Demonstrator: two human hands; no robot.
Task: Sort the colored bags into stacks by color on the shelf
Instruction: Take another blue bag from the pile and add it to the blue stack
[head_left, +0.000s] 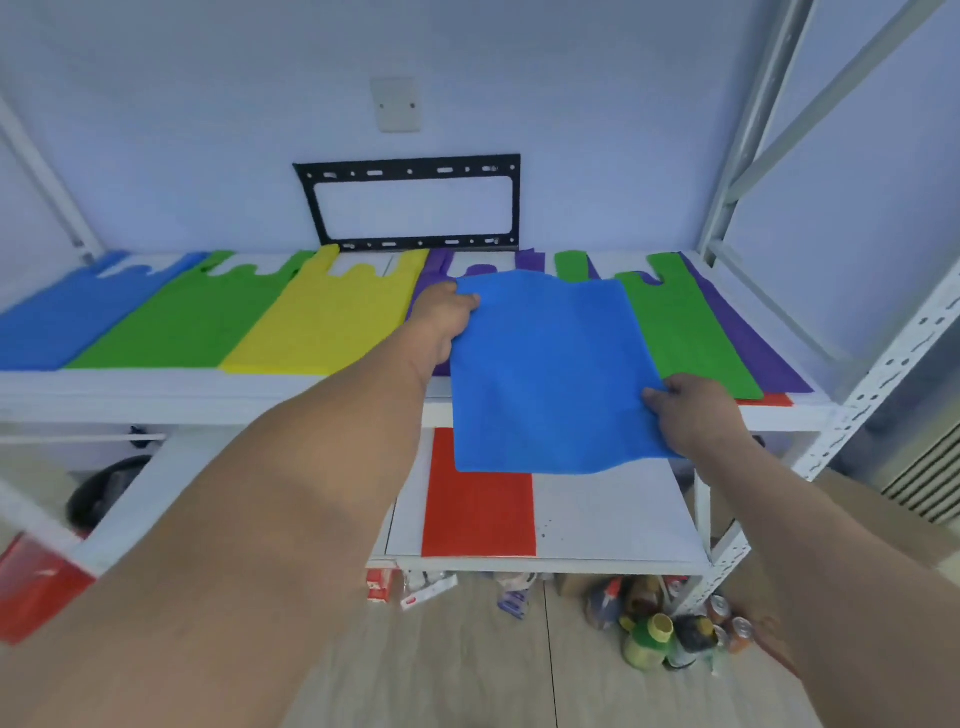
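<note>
1. The person holds a blue bag (550, 374) with both hands, stretched out above the front edge of the white shelf (218, 397).
2. The left hand (441, 319) is clamped on the bag's upper left corner, fingers curled over the edge.
3. The right hand (693, 413) pinches the bag's right edge near the lower corner, thumb on top.
4. The held bag hangs partly over the shelf and partly out past its front edge, covering part of the mixed pile beneath.
5. On the left of the shelf lie three flat groups side by side: a blue stack (62, 322), a green stack (192, 317), and a yellow stack (332, 317), each touching its neighbour.
6. On the right, a green bag (691, 332) lies over a purple bag (748, 343), with a red bag's edge (769, 400) showing at the front.
7. A red sheet (478, 514) lies on the lower shelf (613, 519).
8. Bottles and cans (670, 634) sit on the floor below.
9. A black metal bracket (410, 171) is on the wall behind.
</note>
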